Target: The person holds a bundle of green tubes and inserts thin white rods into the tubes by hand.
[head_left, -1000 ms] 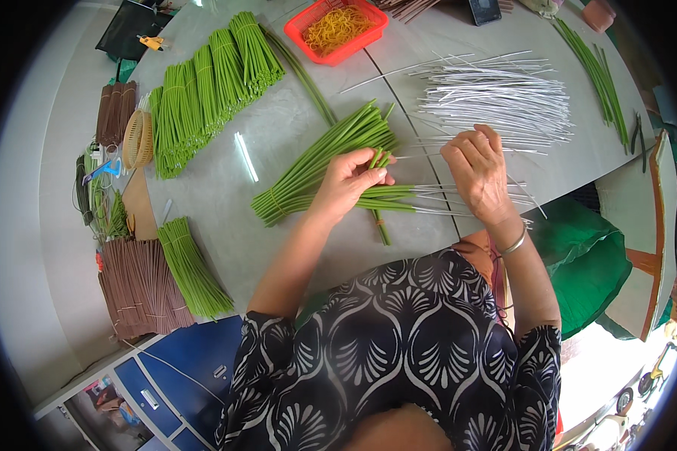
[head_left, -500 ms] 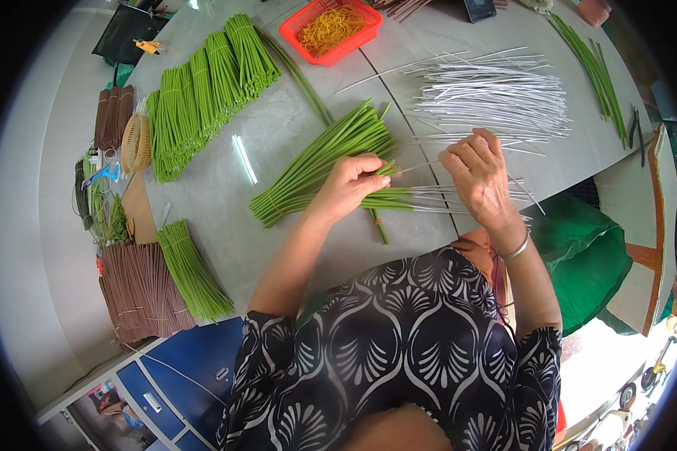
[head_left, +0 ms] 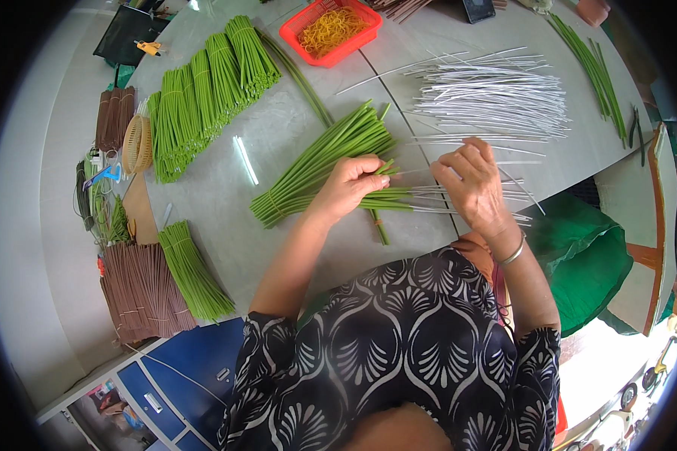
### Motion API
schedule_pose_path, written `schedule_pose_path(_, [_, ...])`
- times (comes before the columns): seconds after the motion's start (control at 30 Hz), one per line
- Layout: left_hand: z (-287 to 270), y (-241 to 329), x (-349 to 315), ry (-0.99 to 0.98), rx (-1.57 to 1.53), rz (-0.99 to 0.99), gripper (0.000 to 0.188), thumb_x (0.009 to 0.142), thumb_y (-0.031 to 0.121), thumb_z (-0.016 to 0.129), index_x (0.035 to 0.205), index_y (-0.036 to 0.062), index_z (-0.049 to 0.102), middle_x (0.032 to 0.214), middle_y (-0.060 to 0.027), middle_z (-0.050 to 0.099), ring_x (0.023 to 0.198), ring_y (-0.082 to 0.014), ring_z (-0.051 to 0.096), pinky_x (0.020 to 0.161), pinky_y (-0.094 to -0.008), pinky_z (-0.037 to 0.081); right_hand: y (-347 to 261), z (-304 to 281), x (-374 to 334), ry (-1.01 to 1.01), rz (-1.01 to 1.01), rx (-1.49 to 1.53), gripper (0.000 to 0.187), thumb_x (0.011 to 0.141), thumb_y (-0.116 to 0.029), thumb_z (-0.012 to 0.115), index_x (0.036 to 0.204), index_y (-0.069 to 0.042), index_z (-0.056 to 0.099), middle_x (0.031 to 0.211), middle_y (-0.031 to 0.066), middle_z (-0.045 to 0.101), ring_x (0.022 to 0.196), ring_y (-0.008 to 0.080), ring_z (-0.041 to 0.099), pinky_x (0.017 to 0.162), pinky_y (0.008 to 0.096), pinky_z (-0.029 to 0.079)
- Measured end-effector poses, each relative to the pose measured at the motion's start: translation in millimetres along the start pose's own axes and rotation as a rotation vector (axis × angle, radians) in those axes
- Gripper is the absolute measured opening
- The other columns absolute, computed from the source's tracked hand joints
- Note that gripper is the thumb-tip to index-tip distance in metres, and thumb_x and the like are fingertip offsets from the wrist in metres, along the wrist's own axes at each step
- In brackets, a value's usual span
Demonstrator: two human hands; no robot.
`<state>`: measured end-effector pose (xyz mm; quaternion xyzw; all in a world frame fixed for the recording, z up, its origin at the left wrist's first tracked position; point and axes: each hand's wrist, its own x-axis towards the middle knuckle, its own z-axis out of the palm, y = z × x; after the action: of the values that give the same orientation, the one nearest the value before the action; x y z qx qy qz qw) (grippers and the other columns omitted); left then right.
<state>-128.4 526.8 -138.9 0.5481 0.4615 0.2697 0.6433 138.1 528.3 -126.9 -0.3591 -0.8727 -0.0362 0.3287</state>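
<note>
My left hand pinches the end of a green stem between thumb and fingers. It rests over a loosely fanned bundle of green stems, tied near its left end. My right hand, fingers curled, grips a thin white wire. That wire runs leftward to the stem end at my left fingertips; whether its tip sits inside is too small to tell. Below, several other stems have white wires sticking out of their right ends. A large pile of white wires lies beyond my right hand.
Tied green bundles line the far left, near a red basket of yellow rubber bands. Another green bundle and brown stems lie at the near left. Pliers and loose green stems are at the right edge.
My right hand has shifted slightly left and down, closer to my left hand, with the wire's free end now showing on its right. The left hand stays in place.
</note>
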Motion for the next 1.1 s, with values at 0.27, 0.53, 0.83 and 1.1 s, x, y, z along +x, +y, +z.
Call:
schedule_pose_path(0.27, [6, 8, -4, 0.052, 0.142, 0.124, 0.01, 0.096, -0.001, 0.067, 0.093, -0.0084, 0.062, 0.093, 0.0017, 0.053, 0.077, -0.0089, 0.053, 0.073, -0.0256, 0.046, -17, 7, -5, -0.212, 0.13, 0.221, 0.016, 0.076, -0.007, 0.069, 0.091, -0.005, 0.067, 0.091, 0.004, 0.066, 0.082, 0.024, 0.061, 0.078, 0.0383, 0.049])
schedule_pose_path(0.53, [-9, 4, -10, 0.071, -0.107, 0.033, 0.016, 0.104, 0.011, 0.061, 0.104, -0.0045, 0.065, 0.096, -0.0039, 0.065, 0.093, -0.0162, 0.069, 0.084, -0.0287, 0.054, 17, 21, 1, -0.075, 0.205, -0.167, 0.018, 0.078, -0.008, 0.064, 0.096, -0.008, 0.065, 0.099, 0.006, 0.059, 0.091, 0.0242, 0.057, 0.08, 0.0385, 0.046])
schedule_pose_path(0.83, [-3, 7, -9, 0.107, -0.123, 0.05, 0.023, 0.106, 0.011, 0.057, 0.119, -0.0059, 0.065, 0.098, -0.0033, 0.061, 0.089, -0.012, 0.064, 0.081, -0.027, 0.052, 20, 19, 2, -0.024, 0.107, -0.103, 0.022, 0.078, -0.009, 0.062, 0.1, -0.006, 0.061, 0.099, 0.0076, 0.06, 0.092, 0.0256, 0.058, 0.091, 0.0419, 0.046])
schedule_pose_path(1.1, [1, 11, -5, 0.089, -0.044, 0.079, 0.028, 0.105, 0.013, 0.057, 0.125, -0.0022, 0.067, 0.081, 0.0032, 0.051, 0.082, -0.0089, 0.056, 0.077, -0.0229, 0.045, 13, 18, -3, -0.028, 0.12, -0.013, 0.02, 0.079, -0.008, 0.062, 0.099, -0.006, 0.061, 0.095, 0.0082, 0.062, 0.093, 0.0264, 0.06, 0.097, 0.0447, 0.046])
